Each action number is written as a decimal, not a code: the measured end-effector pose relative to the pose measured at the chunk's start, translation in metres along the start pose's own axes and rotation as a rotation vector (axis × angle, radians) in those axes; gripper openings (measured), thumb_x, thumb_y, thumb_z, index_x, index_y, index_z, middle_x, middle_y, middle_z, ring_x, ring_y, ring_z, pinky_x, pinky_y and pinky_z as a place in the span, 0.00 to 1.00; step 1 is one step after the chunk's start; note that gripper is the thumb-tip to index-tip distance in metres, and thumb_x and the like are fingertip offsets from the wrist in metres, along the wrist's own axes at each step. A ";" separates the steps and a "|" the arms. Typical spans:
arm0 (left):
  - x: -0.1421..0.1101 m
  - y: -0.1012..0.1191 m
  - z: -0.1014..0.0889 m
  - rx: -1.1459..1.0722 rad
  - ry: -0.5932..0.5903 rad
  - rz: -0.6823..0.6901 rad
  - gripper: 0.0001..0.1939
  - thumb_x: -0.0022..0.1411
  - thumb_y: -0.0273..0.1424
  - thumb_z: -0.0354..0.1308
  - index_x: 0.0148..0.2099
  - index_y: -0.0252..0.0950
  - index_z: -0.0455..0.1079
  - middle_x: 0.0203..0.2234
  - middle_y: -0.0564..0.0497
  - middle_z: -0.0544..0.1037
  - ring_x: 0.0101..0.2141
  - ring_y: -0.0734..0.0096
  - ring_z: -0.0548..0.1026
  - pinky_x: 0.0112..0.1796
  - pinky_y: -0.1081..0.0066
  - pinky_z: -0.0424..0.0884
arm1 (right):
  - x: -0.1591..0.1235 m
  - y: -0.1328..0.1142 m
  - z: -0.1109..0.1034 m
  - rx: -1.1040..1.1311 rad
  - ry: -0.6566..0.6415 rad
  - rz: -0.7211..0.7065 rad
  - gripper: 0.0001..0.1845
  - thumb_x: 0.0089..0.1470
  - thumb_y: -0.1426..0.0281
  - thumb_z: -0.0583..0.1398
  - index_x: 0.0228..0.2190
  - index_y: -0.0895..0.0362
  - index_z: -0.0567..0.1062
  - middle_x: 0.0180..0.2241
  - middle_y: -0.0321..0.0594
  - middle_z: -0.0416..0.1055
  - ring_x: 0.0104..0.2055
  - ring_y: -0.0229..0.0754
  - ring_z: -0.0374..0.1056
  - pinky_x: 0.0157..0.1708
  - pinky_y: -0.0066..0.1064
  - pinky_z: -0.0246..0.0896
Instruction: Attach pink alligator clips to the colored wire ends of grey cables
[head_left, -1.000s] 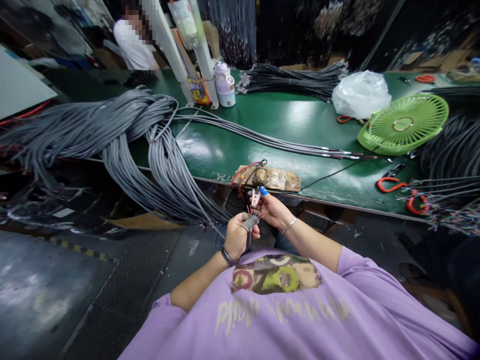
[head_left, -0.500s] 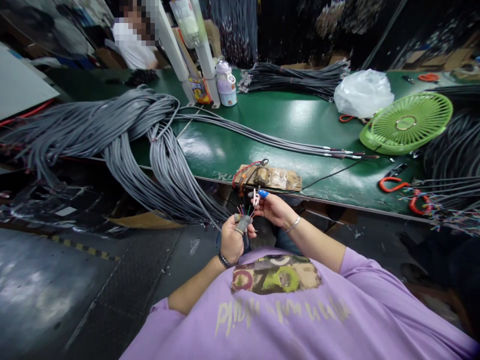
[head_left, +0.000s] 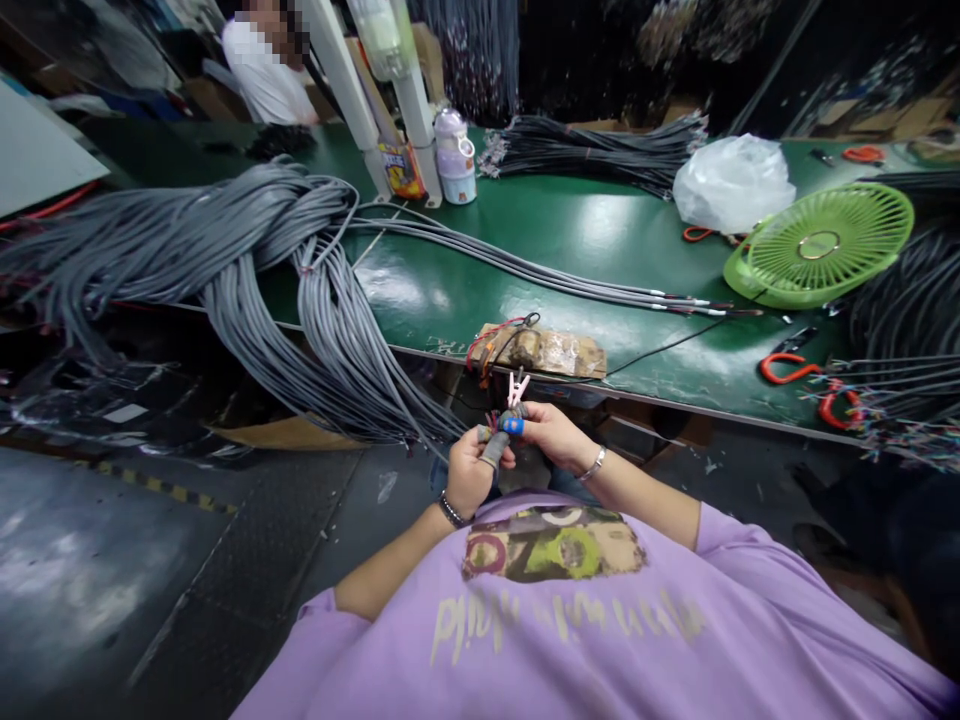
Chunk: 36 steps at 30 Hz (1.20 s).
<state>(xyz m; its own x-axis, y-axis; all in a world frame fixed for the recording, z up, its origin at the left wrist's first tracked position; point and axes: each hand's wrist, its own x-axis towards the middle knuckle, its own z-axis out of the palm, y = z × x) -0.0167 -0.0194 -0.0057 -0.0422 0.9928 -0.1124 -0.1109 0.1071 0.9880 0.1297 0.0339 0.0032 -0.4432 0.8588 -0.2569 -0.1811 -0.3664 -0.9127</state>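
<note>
Low in front of my chest, just off the table edge, my left hand (head_left: 470, 468) is closed around the end of a grey cable. Grey wraps cover some of its fingers. Thin coloured wires (head_left: 492, 421) stick up from that end, partly hidden by fingers. My right hand (head_left: 551, 436), with blue tape on the thumb, is pinched at these wires, touching the left fingertips. A pink clip (head_left: 517, 388) stands just above the right fingertips; whether the hand touches it I cannot tell. The thick bundle of grey cables (head_left: 341, 330) hangs off the table to the left.
On the green table (head_left: 600, 230) lie a taped block (head_left: 555, 352), red-handled scissors (head_left: 789, 366), a green fan (head_left: 821, 245), a plastic bag (head_left: 731, 185), black cables (head_left: 592, 150) and a purple bottle (head_left: 455, 160). Stripped cables hang at the right edge. A person (head_left: 266, 75) sits across.
My right hand has moved down and left, from beside the pink clip onto the wires at my left hand. The wires, fanned out before, are now mostly covered by fingers.
</note>
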 end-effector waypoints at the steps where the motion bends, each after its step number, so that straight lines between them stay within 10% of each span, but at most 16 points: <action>1: 0.001 0.000 -0.001 0.029 -0.049 -0.024 0.14 0.52 0.39 0.64 0.30 0.34 0.67 0.18 0.53 0.76 0.19 0.74 0.74 0.23 0.74 0.71 | -0.001 0.000 -0.001 -0.037 -0.022 -0.016 0.20 0.36 0.58 0.70 0.26 0.60 0.75 0.23 0.34 0.70 0.24 0.32 0.61 0.27 0.25 0.56; 7: 0.004 -0.005 -0.005 0.077 -0.225 -0.162 0.13 0.51 0.38 0.65 0.31 0.33 0.68 0.19 0.51 0.77 0.20 0.70 0.75 0.25 0.73 0.72 | -0.001 -0.002 -0.009 -0.246 -0.104 -0.066 0.19 0.38 0.58 0.69 0.26 0.61 0.76 0.24 0.36 0.72 0.27 0.35 0.64 0.33 0.30 0.60; 25: -0.001 -0.008 0.001 -0.091 -0.009 -0.066 0.15 0.54 0.41 0.62 0.29 0.34 0.69 0.19 0.52 0.76 0.20 0.73 0.74 0.24 0.73 0.71 | -0.007 0.008 -0.009 -0.074 0.025 -0.041 0.19 0.37 0.58 0.70 0.25 0.60 0.75 0.21 0.33 0.68 0.23 0.31 0.59 0.23 0.24 0.56; 36: 0.005 0.015 0.013 -0.266 -0.032 -0.097 0.13 0.52 0.38 0.64 0.30 0.33 0.69 0.17 0.54 0.74 0.17 0.75 0.71 0.22 0.74 0.71 | 0.033 -0.004 -0.013 0.349 0.040 0.101 0.25 0.55 0.49 0.56 0.28 0.60 0.74 0.24 0.38 0.70 0.23 0.33 0.63 0.26 0.26 0.64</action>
<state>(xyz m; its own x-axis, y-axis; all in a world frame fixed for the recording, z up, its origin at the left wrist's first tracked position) -0.0055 -0.0119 0.0102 0.0122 0.9802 -0.1978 -0.3693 0.1882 0.9100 0.1271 0.0686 -0.0055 -0.4411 0.8225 -0.3589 -0.4293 -0.5446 -0.7205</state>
